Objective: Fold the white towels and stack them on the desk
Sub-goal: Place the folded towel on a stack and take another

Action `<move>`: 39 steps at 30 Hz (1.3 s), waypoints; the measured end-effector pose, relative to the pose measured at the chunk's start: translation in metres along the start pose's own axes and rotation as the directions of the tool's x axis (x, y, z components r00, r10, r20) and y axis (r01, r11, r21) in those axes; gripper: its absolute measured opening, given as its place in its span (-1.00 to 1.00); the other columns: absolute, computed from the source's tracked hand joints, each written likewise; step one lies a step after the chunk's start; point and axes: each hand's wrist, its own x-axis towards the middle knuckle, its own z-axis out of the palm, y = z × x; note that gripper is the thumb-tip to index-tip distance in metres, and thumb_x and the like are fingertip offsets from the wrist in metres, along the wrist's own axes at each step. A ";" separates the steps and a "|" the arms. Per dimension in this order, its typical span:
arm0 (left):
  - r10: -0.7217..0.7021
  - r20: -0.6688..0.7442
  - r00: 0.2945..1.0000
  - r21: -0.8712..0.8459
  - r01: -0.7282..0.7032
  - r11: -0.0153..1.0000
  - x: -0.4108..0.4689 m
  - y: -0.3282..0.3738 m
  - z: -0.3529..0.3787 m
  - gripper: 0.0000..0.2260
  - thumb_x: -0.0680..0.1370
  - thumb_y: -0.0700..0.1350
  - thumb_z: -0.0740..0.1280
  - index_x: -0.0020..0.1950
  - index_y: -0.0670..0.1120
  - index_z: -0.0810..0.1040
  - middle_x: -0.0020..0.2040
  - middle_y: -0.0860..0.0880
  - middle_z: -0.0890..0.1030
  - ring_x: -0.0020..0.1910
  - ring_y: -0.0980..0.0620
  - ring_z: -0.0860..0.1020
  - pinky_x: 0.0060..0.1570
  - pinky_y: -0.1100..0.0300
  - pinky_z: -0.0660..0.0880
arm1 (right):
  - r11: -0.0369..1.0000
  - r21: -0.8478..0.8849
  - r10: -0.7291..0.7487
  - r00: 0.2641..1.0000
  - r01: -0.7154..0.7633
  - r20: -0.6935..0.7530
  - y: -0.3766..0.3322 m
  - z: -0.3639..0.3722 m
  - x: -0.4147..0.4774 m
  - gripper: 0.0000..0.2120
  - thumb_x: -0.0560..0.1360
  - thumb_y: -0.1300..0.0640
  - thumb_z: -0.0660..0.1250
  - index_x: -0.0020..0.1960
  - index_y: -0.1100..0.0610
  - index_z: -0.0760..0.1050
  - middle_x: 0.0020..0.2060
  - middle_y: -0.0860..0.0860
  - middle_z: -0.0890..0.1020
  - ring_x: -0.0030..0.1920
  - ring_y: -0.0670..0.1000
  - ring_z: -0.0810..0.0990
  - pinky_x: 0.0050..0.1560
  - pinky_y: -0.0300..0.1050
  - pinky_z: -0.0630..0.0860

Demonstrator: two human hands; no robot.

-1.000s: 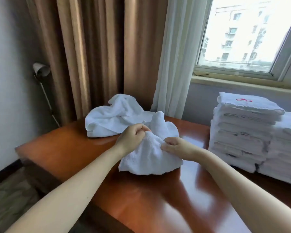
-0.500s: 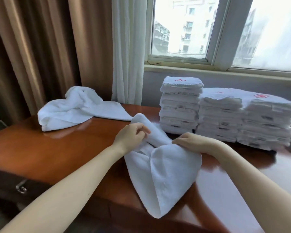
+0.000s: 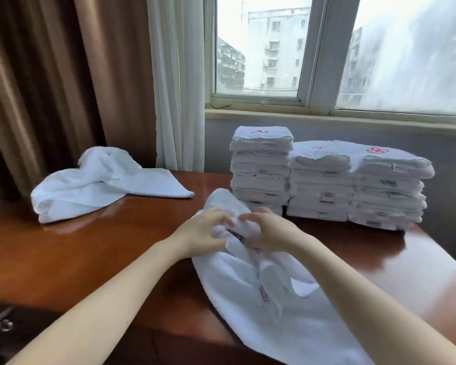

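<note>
A white towel (image 3: 250, 299) lies bunched on the brown desk (image 3: 95, 254) and hangs over its near edge. My left hand (image 3: 203, 233) and my right hand (image 3: 269, 233) grip its gathered upper part close together, fingers curled into the cloth. A small label with red print shows on the towel below my hands. A second white towel (image 3: 100, 183) lies crumpled at the desk's back left. Three stacks of folded white towels (image 3: 324, 185) with red embroidery stand at the back right, just beyond my hands.
Brown curtains (image 3: 63, 88) and a white sheer curtain (image 3: 177, 83) hang behind the desk. A window (image 3: 327, 54) with a grey sill runs above the stacks. A metal drawer handle (image 3: 3, 322) shows at the lower left front of the desk.
The view has swung right and closer. My hands have come together on the towel's gathered top, and the towel has slid toward me, now draping further over the near edge.
</note>
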 end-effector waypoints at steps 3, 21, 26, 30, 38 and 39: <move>0.011 0.052 0.999 0.176 -0.020 0.984 -0.001 -0.004 0.003 -0.68 0.44 -0.10 0.41 0.15 0.20 0.59 0.40 0.18 0.34 0.37 0.13 0.31 0.29 0.10 0.41 | 0.998 0.057 0.012 0.998 -0.009 -0.056 0.012 0.011 0.006 -0.41 0.48 0.10 0.26 0.48 -0.20 0.30 0.41 -0.06 0.43 0.34 0.01 0.44 0.15 -0.09 0.48; -0.054 -0.542 0.839 0.241 0.216 0.946 -0.025 -0.039 -0.101 -0.89 0.55 -0.20 0.31 -0.07 -0.01 0.60 0.07 0.04 0.47 0.00 0.00 0.50 -0.13 0.12 0.46 | 0.969 0.225 0.012 0.885 0.105 -0.465 -0.027 -0.016 0.023 -0.58 0.53 0.18 0.17 0.34 -0.09 0.50 0.24 0.00 0.53 0.26 0.04 0.49 0.18 -0.01 0.46; -0.173 -0.682 0.711 0.308 0.494 0.813 -0.045 -0.067 -0.142 -0.72 0.59 -0.22 0.21 0.13 0.06 0.63 0.28 -0.03 0.46 0.11 -0.05 0.47 -0.10 0.09 0.40 | 0.954 0.200 -0.162 0.946 0.223 -0.282 -0.074 0.002 0.043 -0.58 0.56 0.10 0.21 0.40 -0.11 0.44 0.30 -0.08 0.48 0.25 -0.05 0.49 0.22 -0.05 0.45; -0.267 -0.535 0.802 0.210 0.432 0.877 -0.056 -0.072 -0.130 -0.64 0.60 -0.19 0.17 0.33 0.06 0.54 0.41 -0.02 0.40 0.33 -0.05 0.42 0.27 0.02 0.41 | 0.939 0.212 -0.233 0.956 0.269 -0.181 -0.093 0.020 0.047 -0.66 0.56 0.09 0.26 0.32 -0.09 0.52 0.31 -0.08 0.50 0.27 -0.06 0.47 0.20 -0.10 0.42; -0.099 -0.054 0.994 0.012 0.100 0.995 -0.091 -0.046 -0.032 -0.52 0.41 0.31 0.41 0.29 0.24 0.52 0.28 0.28 0.45 0.35 0.28 0.35 0.36 0.22 0.32 | 0.934 0.294 -0.145 0.968 0.203 -0.205 -0.070 0.031 0.012 -0.70 0.52 0.12 0.30 0.22 -0.09 0.58 0.23 -0.14 0.57 0.18 -0.09 0.53 0.20 -0.14 0.43; -0.058 -0.024 0.998 0.027 0.059 0.998 -0.096 -0.044 -0.025 -0.41 0.34 0.39 0.40 0.34 0.28 0.46 0.34 0.32 0.39 0.41 0.33 0.25 0.41 0.26 0.21 | 0.934 0.301 -0.137 0.970 0.194 -0.199 -0.066 0.032 0.005 -0.71 0.52 0.11 0.32 0.21 -0.08 0.58 0.20 -0.12 0.59 0.16 -0.08 0.54 0.20 -0.13 0.44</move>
